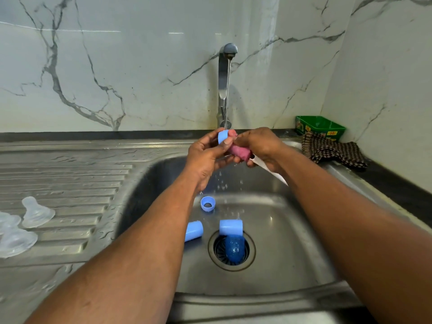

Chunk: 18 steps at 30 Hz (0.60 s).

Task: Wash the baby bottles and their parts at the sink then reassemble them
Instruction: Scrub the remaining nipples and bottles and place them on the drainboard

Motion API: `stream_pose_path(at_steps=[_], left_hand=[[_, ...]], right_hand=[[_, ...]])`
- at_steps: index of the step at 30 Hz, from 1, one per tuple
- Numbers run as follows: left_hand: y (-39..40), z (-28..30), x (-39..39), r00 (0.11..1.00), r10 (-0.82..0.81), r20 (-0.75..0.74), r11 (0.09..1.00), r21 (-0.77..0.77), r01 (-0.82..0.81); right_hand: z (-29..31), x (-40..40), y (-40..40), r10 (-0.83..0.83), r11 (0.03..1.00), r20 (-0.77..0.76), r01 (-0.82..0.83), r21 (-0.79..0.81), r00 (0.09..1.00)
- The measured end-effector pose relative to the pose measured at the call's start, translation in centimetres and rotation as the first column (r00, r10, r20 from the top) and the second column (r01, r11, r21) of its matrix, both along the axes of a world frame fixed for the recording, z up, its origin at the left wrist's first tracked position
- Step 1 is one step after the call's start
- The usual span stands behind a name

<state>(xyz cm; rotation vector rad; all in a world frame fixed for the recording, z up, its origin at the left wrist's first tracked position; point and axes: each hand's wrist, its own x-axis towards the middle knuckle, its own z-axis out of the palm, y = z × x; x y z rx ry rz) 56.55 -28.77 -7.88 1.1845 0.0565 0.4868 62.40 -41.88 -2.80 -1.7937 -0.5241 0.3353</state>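
Your left hand (205, 155) has its fingers curled round a small blue cap (223, 136) right under the running tap (225, 85), and your right hand (261, 146) grips a pink sponge brush (239, 152) pushed up against it. Down in the sink (292, 242) sit a blue ring (207, 203) and two blue caps (194, 231) near the drain (232, 250). Clear teats (37, 212) lie on the draining board at the counter's left edge.

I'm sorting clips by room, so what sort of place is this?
Most likely a home kitchen: a steel sink with a ribbed drainboard, a running tap against marble-look wall tiles, and a checked cloth on the counter.
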Motion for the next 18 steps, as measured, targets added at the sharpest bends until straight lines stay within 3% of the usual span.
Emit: stream_pose_path(at_steps=[4, 9, 12, 18], left_hand=[[-0.3, 0.2, -0.1, 0.998, -0.036, -0.057, 0.999, -0.010, 0.035], [-0.2, 0.4, 0.3, 0.994, 0.070, -0.081, 0.983, -0.163, -0.082], [0.0, 0.0, 0.3, 0.990, 0.094, -0.108, 0.970, -0.213, -0.115], [-0.5, 0.0, 0.5, 0.991, 0.039, -0.125, 0.967, -0.244, -0.069]], right_hand=[[-0.8, 0.1, 1.0, -0.016, 0.992, -0.133, 0.033, 0.125, 0.991], [-0.7, -0.1, 1.1, 0.191, 0.949, -0.210, -0.126, 0.290, 0.959], [-1.5, -0.2, 0.6, 0.118, 0.978, -0.048, -0.108, 0.177, 0.992], [-3.2, 0.3, -0.6, -0.167, 0.969, 0.218, 0.201, -0.146, 0.962]])
